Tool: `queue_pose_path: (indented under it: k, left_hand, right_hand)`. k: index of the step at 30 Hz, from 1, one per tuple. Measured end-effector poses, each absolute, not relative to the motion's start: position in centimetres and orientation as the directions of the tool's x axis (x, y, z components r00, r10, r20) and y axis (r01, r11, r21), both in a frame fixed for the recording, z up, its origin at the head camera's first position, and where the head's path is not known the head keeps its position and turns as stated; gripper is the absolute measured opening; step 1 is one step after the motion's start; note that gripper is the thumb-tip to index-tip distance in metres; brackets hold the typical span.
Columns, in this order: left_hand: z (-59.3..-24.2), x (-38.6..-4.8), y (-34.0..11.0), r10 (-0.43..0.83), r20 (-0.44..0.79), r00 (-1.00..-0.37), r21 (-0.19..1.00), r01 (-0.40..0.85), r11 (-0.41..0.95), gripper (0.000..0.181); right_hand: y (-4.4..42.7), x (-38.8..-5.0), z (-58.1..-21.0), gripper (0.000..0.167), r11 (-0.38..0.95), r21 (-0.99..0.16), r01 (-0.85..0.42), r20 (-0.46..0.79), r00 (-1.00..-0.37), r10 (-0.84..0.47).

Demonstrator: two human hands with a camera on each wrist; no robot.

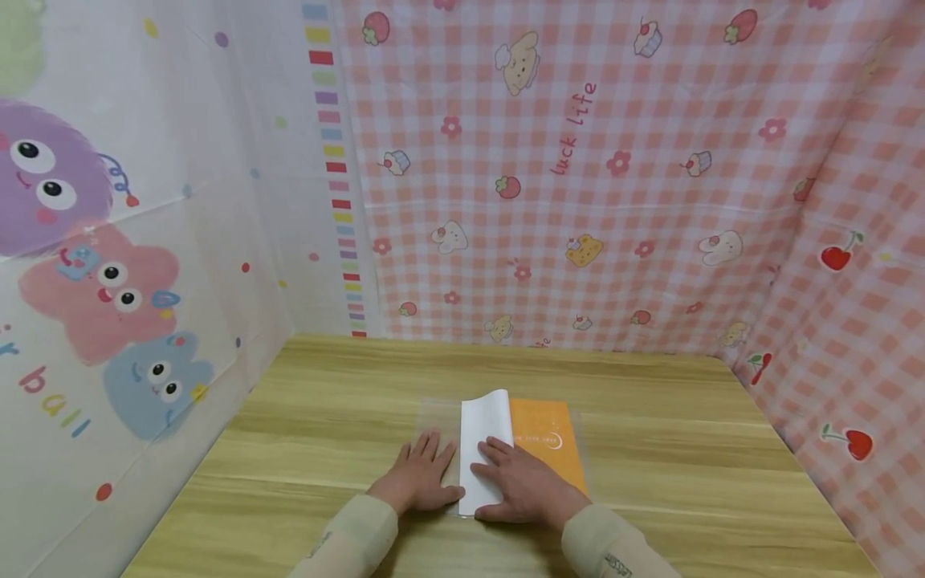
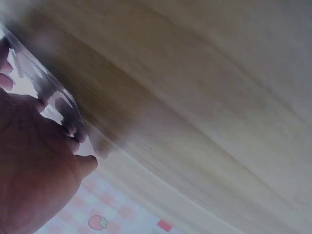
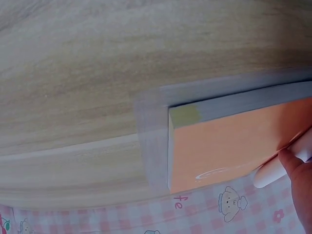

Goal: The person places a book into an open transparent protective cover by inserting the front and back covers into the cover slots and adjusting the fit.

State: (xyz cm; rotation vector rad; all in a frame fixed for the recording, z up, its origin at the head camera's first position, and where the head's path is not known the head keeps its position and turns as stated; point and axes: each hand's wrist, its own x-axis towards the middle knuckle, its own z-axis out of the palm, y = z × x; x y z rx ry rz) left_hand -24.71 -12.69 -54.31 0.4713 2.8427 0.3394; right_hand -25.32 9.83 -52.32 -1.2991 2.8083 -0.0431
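A thick book with an orange cover [image 1: 545, 417] lies on the wooden table, on a sheet of clear plastic film [image 1: 438, 412] that reaches past its edges. A white flap [image 1: 484, 421], curved at its far end, lies over the book's left part. My right hand [image 1: 526, 484] presses on this flap with spread fingers. Left of the book, my left hand [image 1: 421, 475] rests on the film, its thumb touching the flap's left edge. Glossy film [image 2: 58, 95] shows beyond the left hand in the left wrist view. In the right wrist view, the book's page edges [image 3: 253, 100] face outward.
The wood-grain table [image 1: 325, 425] extends around the book on all sides. A pink checked cloth [image 1: 549, 201] hangs behind it and on the right. On the left hangs a white cloth with cartoon figures [image 1: 108, 281].
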Motion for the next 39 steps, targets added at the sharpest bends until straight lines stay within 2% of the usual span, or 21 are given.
queue_pose_path:
  k: [5,8,11,18,25,33,39]
  left_hand:
    - [-52.0,-23.3,-11.7,0.336,-0.145,-0.931,0.28,0.287,0.916,0.076]
    - [-51.8,-22.7,-11.0,0.309,-0.106,-0.945,0.229,0.279,0.932,0.077]
    - [-51.7,-22.2,-10.5,0.26,-0.11,-0.959,0.183,0.238,0.954,0.077]
    - [-51.0,-21.1,-9.9,0.211,-0.159,-0.964,0.221,0.174,0.96,0.065]
    - [-51.8,-21.5,-10.0,0.224,-0.166,-0.96,0.144,0.202,0.969,0.057]
    - [-52.2,-22.0,-10.3,0.253,-0.146,-0.956,0.233,0.215,0.948,0.055]
    - [-51.7,-22.4,-10.3,0.3,-0.113,-0.947,0.206,0.273,0.94,0.053]
  right_hand:
    - [9.8,-25.3,-52.3,0.072,0.653,-0.05,-0.755,-0.036,-0.652,-0.757]
    - [9.8,-25.3,-52.3,0.073,0.659,-0.056,-0.75,-0.034,-0.658,-0.752]
    - [9.8,-25.3,-52.3,0.073,0.661,-0.067,-0.747,-0.027,-0.661,-0.75]
    - [9.6,-25.3,-52.2,0.074,0.667,-0.063,-0.742,-0.025,-0.667,-0.744]
    - [9.4,-25.2,-52.2,0.074,0.671,-0.039,-0.741,-0.024,-0.67,-0.742]
    - [9.0,-24.7,-51.9,0.073,0.667,-0.05,-0.744,0.008,-0.668,-0.744]
    - [8.6,-24.4,-51.6,0.073,0.67,-0.042,-0.741,0.023,-0.671,-0.741]
